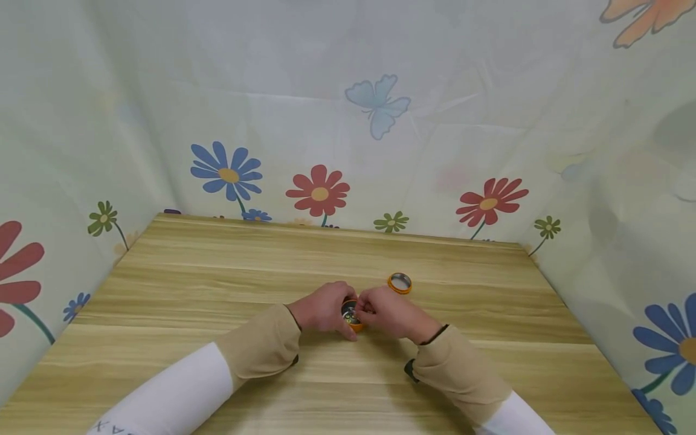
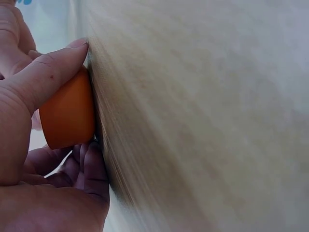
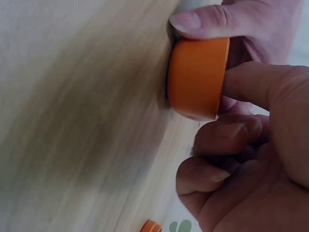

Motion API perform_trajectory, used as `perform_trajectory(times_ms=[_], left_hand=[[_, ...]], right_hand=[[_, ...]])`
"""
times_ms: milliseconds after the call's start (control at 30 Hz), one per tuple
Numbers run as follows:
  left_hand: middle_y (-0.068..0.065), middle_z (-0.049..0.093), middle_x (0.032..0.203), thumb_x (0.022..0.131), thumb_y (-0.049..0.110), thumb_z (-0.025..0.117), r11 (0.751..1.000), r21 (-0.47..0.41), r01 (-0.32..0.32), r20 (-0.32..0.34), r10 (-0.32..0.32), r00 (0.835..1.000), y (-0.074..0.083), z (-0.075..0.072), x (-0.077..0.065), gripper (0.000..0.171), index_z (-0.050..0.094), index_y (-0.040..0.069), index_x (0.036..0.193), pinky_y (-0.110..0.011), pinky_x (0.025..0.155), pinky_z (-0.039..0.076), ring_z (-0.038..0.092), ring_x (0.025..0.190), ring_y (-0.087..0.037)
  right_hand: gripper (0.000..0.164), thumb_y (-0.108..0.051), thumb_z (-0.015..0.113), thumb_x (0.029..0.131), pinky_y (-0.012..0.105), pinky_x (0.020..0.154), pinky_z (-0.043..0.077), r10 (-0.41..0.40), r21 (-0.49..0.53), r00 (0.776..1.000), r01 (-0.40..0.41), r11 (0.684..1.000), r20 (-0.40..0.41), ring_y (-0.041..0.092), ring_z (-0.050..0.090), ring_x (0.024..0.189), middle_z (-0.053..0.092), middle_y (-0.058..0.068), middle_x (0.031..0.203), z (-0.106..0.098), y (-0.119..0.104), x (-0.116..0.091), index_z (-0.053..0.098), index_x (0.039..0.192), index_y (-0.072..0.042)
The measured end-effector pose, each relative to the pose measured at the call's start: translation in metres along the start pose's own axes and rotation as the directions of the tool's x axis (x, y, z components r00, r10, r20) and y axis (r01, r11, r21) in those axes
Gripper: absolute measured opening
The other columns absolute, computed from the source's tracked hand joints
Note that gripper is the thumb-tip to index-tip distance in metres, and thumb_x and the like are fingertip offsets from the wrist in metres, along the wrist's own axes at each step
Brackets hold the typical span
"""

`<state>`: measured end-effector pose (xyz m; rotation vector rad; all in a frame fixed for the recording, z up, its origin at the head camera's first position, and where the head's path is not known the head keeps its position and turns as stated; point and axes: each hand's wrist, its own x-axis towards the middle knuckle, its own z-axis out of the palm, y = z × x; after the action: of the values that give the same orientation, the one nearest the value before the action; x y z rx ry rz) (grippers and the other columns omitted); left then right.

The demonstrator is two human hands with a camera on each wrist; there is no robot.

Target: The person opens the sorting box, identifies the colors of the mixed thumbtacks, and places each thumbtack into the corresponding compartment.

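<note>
Orange container (image 3: pixel 198 79) stands on the table (image 1: pixel 244 272) between left hand (image 1: pixel 323 307) and right hand (image 1: pixel 394 313).
Left hand grips the container's side, thumb opposite fingers, part-open to its width; right hand, fingers bent, meets the open top, any hold unclear from here. An orange-rimmed round piece (image 1: pixel 400 283) lies just beyond right hand.

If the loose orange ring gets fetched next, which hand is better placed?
Right hand, I'd judge: the ring lies just beyond it. The left hand is farther away and wrapped around the cup. The right would first have to leave the cup's opening.
</note>
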<state>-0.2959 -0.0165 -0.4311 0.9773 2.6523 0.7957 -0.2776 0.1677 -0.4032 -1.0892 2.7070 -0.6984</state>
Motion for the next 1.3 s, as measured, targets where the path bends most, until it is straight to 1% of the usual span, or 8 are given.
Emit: perform_trajectory(times_ms=[100, 167, 333, 433, 700, 867, 1167, 1300], left_hand=[[0.001, 0.052, 0.089, 0.059, 0.038, 0.089, 1.000, -0.016, 0.008, 0.005, -0.008, 1.000, 0.002, 0.000, 0.000, 0.057, 0.058, 0.011, 0.099, -0.022, 0.067, 0.043, 0.049, 0.076, -0.010], [0.000, 0.052, 0.089, 0.059, 0.038, 0.089, 1.000, -0.017, 0.010, 0.006, -0.010, 1.000, 0.002, -0.001, 0.000, 0.057, 0.058, 0.011, 0.099, -0.022, 0.067, 0.043, 0.049, 0.076, -0.010], [-0.001, 0.053, 0.087, 0.059, 0.039, 0.089, 1.000, 0.001, -0.008, -0.007, 0.008, 1.000, 0.000, 0.000, 0.001, 0.053, 0.058, 0.013, 0.093, -0.023, 0.066, 0.042, 0.048, 0.074, -0.011], [-0.001, 0.053, 0.086, 0.058, 0.039, 0.089, 1.000, 0.001, -0.014, -0.008, 0.014, 1.000, -0.002, 0.001, 0.001, 0.051, 0.058, 0.015, 0.090, -0.023, 0.065, 0.041, 0.047, 0.073, -0.011], [0.000, 0.054, 0.090, 0.059, 0.038, 0.089, 1.000, -0.006, 0.006, 0.006, -0.006, 1.000, -0.001, -0.001, 0.001, 0.054, 0.059, 0.014, 0.098, -0.023, 0.071, 0.042, 0.049, 0.077, -0.011], [-0.001, 0.053, 0.090, 0.059, 0.037, 0.089, 1.000, -0.013, 0.014, 0.010, -0.014, 1.000, 0.001, -0.002, 0.000, 0.053, 0.060, 0.014, 0.098, -0.023, 0.071, 0.042, 0.048, 0.077, -0.011], [0.002, 0.053, 0.089, 0.059, 0.035, 0.090, 1.000, -0.023, -0.006, -0.003, 0.006, 1.000, 0.001, -0.002, -0.001, 0.053, 0.061, 0.013, 0.098, -0.022, 0.072, 0.042, 0.049, 0.078, -0.010], [0.000, 0.054, 0.090, 0.059, 0.035, 0.090, 1.000, -0.016, -0.010, -0.009, 0.009, 1.000, 0.002, -0.002, -0.001, 0.053, 0.061, 0.014, 0.097, -0.023, 0.073, 0.041, 0.048, 0.078, -0.010]], right_hand=[[0.016, -0.007, 0.060, 0.089, 0.020, 0.048, 0.035, -0.020, -0.015, 1.000, 0.020, 1.000, 0.010, 0.002, 0.040, 0.050, 0.049, -0.010, 0.059, 0.001, -0.002, 0.002, 0.058, 0.075, -0.016], [0.020, -0.006, 0.060, 0.087, 0.020, 0.048, 0.034, -0.024, -0.043, 1.000, 0.024, 0.999, -0.002, 0.001, 0.039, 0.049, 0.046, -0.012, 0.058, 0.001, -0.004, 0.003, 0.056, 0.071, -0.017], [0.031, -0.006, 0.059, 0.084, 0.021, 0.046, 0.027, -0.007, -0.119, 1.000, 0.006, 0.993, -0.011, 0.003, 0.030, 0.044, 0.031, -0.012, 0.052, 0.000, -0.009, 0.007, 0.045, 0.059, -0.017], [0.034, -0.006, 0.058, 0.083, 0.022, 0.045, 0.024, 0.009, -0.146, 1.000, -0.009, 0.989, -0.004, 0.004, 0.026, 0.043, 0.025, -0.011, 0.051, 0.000, -0.011, 0.010, 0.040, 0.056, -0.017], [0.032, -0.005, 0.060, 0.083, 0.021, 0.045, 0.025, 0.025, -0.202, 1.000, -0.022, 0.979, 0.010, 0.005, 0.029, 0.044, 0.028, -0.010, 0.052, -0.001, -0.015, 0.013, 0.045, 0.057, -0.016], [0.032, -0.004, 0.061, 0.081, 0.021, 0.045, 0.025, 0.037, -0.229, 0.999, -0.033, 0.973, 0.012, 0.005, 0.029, 0.044, 0.029, -0.009, 0.052, -0.002, -0.019, 0.014, 0.045, 0.056, -0.015], [0.033, -0.001, 0.064, 0.078, 0.021, 0.044, 0.024, 0.053, -0.203, 0.999, -0.048, 0.978, 0.015, 0.006, 0.029, 0.044, 0.030, -0.010, 0.050, -0.003, -0.020, 0.015, 0.047, 0.055, -0.015], [0.033, 0.000, 0.064, 0.077, 0.021, 0.045, 0.025, 0.054, -0.186, 0.999, -0.051, 0.981, 0.007, 0.005, 0.028, 0.044, 0.029, -0.011, 0.050, -0.003, -0.019, 0.015, 0.046, 0.054, -0.016]])
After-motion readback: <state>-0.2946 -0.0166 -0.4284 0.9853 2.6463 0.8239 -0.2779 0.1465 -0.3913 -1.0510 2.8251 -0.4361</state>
